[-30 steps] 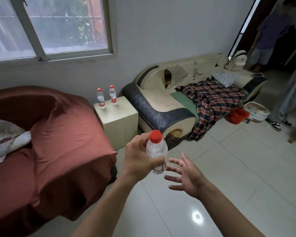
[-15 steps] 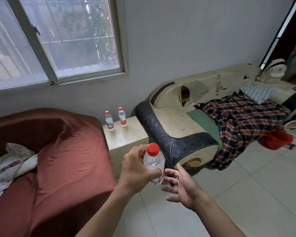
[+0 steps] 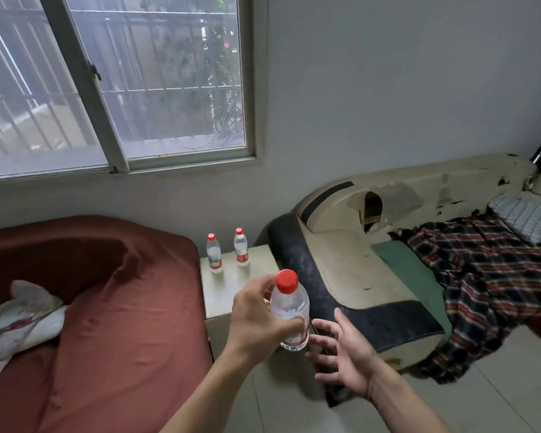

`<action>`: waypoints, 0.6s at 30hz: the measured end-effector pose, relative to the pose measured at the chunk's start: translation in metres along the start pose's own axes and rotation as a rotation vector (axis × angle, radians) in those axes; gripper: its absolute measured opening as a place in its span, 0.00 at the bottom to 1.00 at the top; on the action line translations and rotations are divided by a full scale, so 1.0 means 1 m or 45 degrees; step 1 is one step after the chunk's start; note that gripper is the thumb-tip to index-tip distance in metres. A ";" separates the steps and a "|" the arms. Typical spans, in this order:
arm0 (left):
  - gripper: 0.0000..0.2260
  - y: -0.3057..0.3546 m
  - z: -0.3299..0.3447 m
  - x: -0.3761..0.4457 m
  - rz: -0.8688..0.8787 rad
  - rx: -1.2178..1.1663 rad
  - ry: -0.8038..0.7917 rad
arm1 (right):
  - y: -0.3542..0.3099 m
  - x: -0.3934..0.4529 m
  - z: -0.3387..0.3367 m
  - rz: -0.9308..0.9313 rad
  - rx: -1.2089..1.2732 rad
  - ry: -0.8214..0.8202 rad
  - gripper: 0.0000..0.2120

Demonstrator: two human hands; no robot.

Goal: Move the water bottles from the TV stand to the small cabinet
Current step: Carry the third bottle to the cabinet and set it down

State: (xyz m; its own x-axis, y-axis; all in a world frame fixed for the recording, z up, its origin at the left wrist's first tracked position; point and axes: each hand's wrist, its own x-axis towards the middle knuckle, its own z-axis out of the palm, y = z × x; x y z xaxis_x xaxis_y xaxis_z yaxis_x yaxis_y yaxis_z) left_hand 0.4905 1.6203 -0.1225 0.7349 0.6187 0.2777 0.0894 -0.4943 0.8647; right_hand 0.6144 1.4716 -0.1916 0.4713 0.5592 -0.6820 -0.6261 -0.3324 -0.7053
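A: What fills the room?
B: A red-covered bed (image 3: pixel 107 307) on the left, a worn sofa (image 3: pixel 372 276) on the right, the cabinet (image 3: pixel 231 289) between them under the window (image 3: pixel 122 82).
A: And on the cabinet?
B: Two bottles (image 3: pixel 214 253) upright at its far edge, side by side, apart.
A: The hands?
B: The left hand (image 3: pixel 256 317) grips a third bottle (image 3: pixel 289 307), upright, red cap up, near the cabinet's front. The right hand (image 3: pixel 344 351) hangs just beside it, fingers spread, holding nothing.

Held water bottle (image 3: pixel 289 310): clear, red cap, upright, above the small cabinet's (image 3: pixel 231 285) front edge. Two matching bottles (image 3: pixel 214 253) (image 3: pixel 240 247) stand upright, side by side, at the cabinet's rear.
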 end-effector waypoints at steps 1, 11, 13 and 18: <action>0.19 -0.006 0.000 0.014 0.004 -0.021 0.005 | -0.011 0.012 0.002 0.000 -0.004 0.005 0.30; 0.18 -0.051 -0.007 0.146 0.008 -0.119 -0.019 | -0.103 0.111 0.022 0.020 -0.026 0.040 0.31; 0.18 -0.059 -0.002 0.162 -0.010 -0.104 -0.027 | -0.110 0.128 0.021 0.046 -0.019 0.033 0.31; 0.18 -0.078 0.021 0.202 -0.054 -0.047 -0.056 | -0.131 0.178 0.006 0.133 0.016 0.018 0.31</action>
State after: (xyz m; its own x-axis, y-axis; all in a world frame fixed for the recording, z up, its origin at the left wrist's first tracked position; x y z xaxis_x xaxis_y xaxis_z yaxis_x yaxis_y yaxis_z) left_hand 0.6459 1.7709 -0.1423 0.7600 0.6106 0.2225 0.0967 -0.4448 0.8904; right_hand 0.7768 1.6192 -0.2201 0.4113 0.5113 -0.7546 -0.6802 -0.3789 -0.6275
